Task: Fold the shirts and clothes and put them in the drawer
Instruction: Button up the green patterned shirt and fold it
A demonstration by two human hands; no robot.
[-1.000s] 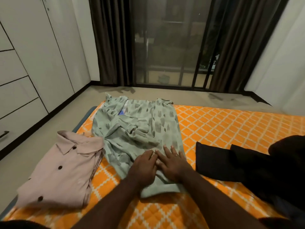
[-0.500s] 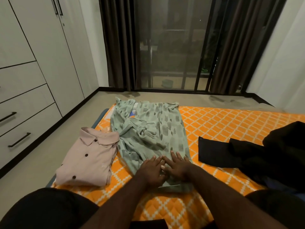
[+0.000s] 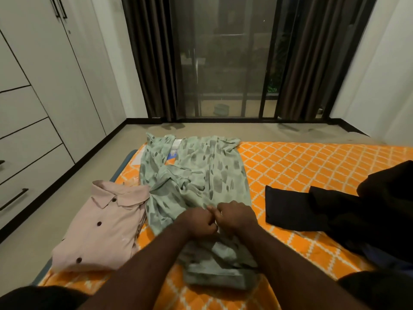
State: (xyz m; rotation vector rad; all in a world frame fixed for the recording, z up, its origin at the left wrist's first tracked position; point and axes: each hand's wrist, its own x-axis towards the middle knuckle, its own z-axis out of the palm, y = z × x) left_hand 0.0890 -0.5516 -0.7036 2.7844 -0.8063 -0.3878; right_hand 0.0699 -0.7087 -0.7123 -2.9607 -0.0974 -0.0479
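A pale green patterned shirt [image 3: 201, 175] lies lengthwise on the orange quilted mattress [image 3: 301, 166], rumpled in its middle. My left hand [image 3: 197, 221] and my right hand [image 3: 235, 214] sit side by side at the shirt's near part, both curled and pinching its fabric. The shirt's near end lies bunched under my forearms. A folded pink buttoned shirt [image 3: 105, 227] rests at the mattress's left edge, touching the green one. The wardrobe's drawers [image 3: 24, 166] with dark handles stand at the left, closed.
Black garments [image 3: 348, 211] lie heaped on the right side of the mattress. Beige floor runs between mattress and wardrobe. Dark curtains frame a glass sliding door [image 3: 223, 63] straight ahead. My dark-clad knees show at the bottom edge.
My hands lay flat with spread fingers on the green shirt; now both are curled into fists gripping its fabric. The view has shifted back and slightly right.
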